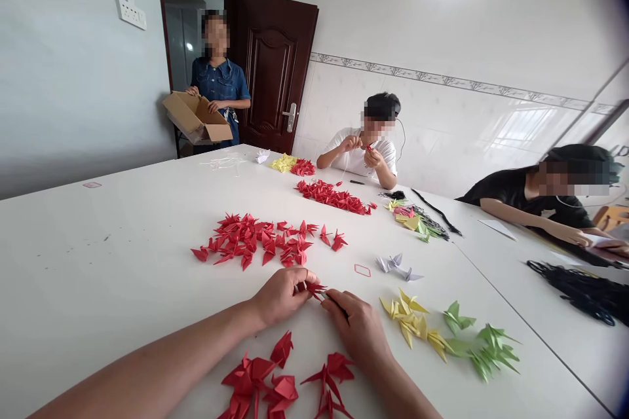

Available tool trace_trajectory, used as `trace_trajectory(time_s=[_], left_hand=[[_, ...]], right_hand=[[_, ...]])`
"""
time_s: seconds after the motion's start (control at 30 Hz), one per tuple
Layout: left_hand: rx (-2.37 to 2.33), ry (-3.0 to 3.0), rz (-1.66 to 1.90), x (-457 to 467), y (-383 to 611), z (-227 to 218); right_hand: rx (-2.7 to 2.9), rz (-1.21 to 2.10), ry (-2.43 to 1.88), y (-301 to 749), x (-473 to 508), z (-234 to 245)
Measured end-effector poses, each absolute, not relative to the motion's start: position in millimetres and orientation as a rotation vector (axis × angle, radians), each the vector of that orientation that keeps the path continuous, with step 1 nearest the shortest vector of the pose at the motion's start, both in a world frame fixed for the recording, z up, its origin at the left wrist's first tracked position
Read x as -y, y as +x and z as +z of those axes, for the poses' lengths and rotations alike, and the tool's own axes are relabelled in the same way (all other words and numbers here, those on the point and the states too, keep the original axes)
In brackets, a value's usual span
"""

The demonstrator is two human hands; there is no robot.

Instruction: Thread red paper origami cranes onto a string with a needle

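- Foreground: loose red origami cranes point(248, 376) lie on the white table point(118, 281), nearest the wearer.
- Hands: the left hand point(285, 294) pinches one red paper crane point(315, 289) above the tabletop; the right hand point(358, 324) grips a slim dark tool point(338, 306), its tip at the crane.
- Progress: this piece appears to be mid-work. Folded forms lie both nearer and farther than the hands — which group is finished and which awaits handling cannot be told.
- Right of the hands: yellow cranes point(413, 324) and green cranes point(491, 350), apparently untouched at present; lilac-white cranes point(394, 265) lie just beyond.
- Middle: a large red heap point(240, 239) suggests that much remains, if these are unworked.
- Farther: a second red pile point(334, 198) lies before a co-worker in white point(354, 154), who handles a small red piece.
- Background: a person in denim point(216, 82) holds an open carton point(184, 114) near the doorway.
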State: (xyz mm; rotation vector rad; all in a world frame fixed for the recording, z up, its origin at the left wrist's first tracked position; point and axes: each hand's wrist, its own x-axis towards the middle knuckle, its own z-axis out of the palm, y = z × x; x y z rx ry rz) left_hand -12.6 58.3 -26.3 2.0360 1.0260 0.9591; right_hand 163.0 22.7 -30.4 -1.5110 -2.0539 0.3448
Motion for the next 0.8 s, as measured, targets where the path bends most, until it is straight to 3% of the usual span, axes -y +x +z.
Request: trace_trajectory(time_s=[0.4,0.63,0.8], left_hand=[[-1.295,1.761,1.272,-73.8,-32.8,-21.1],[-0.828,1.905,0.580,-33.3,-18.7,-4.2],[-0.800,1.974,0.414,-17.9,-13.6,-0.6]], right_hand=[[1.751,0.527,-1.525,167.3,-27.5,-30.3],[1.655,0.613,-1.491,169.2,-30.5,-30.4],[1.646,0.613,-1.479,169.1,-31.8,-32.7]])
